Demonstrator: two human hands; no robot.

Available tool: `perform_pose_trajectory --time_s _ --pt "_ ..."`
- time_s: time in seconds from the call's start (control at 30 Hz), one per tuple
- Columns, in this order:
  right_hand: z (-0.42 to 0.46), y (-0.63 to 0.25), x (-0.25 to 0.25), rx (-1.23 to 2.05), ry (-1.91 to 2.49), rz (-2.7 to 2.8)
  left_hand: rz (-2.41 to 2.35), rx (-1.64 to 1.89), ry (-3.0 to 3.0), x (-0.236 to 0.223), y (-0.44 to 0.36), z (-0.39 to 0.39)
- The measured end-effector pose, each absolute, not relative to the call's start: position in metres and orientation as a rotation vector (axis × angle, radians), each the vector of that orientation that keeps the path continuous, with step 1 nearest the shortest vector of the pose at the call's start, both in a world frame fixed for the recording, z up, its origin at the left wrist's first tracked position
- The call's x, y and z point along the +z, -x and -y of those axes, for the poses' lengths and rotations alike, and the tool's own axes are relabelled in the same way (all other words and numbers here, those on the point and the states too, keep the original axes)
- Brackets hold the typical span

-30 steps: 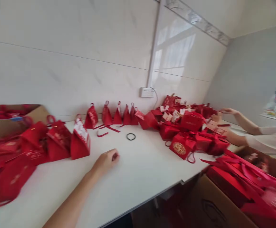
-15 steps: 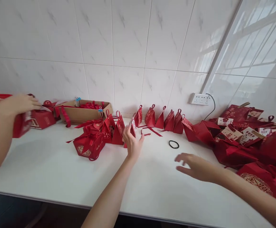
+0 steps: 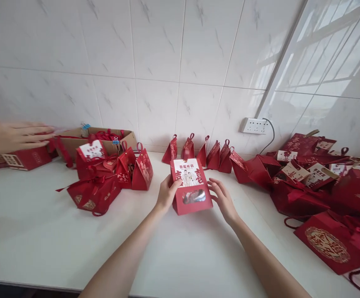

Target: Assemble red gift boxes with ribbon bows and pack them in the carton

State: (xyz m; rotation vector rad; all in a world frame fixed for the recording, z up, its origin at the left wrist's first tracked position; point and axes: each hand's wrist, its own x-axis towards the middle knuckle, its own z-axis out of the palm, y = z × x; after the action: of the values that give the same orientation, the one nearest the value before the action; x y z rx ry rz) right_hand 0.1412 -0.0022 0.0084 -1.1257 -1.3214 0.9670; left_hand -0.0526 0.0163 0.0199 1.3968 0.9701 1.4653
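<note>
1. The red gift box (image 3: 193, 182) is in front of you, between your two hands, above the near-middle part of the white table (image 3: 170, 260); whether its base touches the surface cannot be told.
2. Your left hand (image 3: 167, 192) is closed on the box's left edge, the thumb lying over the printed front and the other fingers mostly hidden behind.
3. Your right hand (image 3: 225, 202) is partly open, fingers loosely bent, at the right edge; whether the fingertips touch or stand just clear cannot be told.
4. Principal relation: the box lies to the right of the left-hand grip and to the left of the right hand. Its long axis runs from the lower edge nearest you up to the narrow top, the top leaning slightly left. The left hand is the nearer, being in contact.
5. Beyond the box, a row of red boxes (image 3: 188, 149) stands along the wall; another person's hand (image 3: 18, 135) is well apart, at far left.
</note>
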Motion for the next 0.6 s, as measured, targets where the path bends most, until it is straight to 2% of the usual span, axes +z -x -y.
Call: perform_pose_trajectory --time_s 0.13,0.6 --pt "0.007 -0.146 0.021 1.212 0.986 1.318 -0.699 1.290 -1.393 0.019 0.044 -0.008" --pt "0.007 -0.145 0.027 1.161 1.078 1.336 -0.715 1.086 -1.348 0.014 0.046 -0.014"
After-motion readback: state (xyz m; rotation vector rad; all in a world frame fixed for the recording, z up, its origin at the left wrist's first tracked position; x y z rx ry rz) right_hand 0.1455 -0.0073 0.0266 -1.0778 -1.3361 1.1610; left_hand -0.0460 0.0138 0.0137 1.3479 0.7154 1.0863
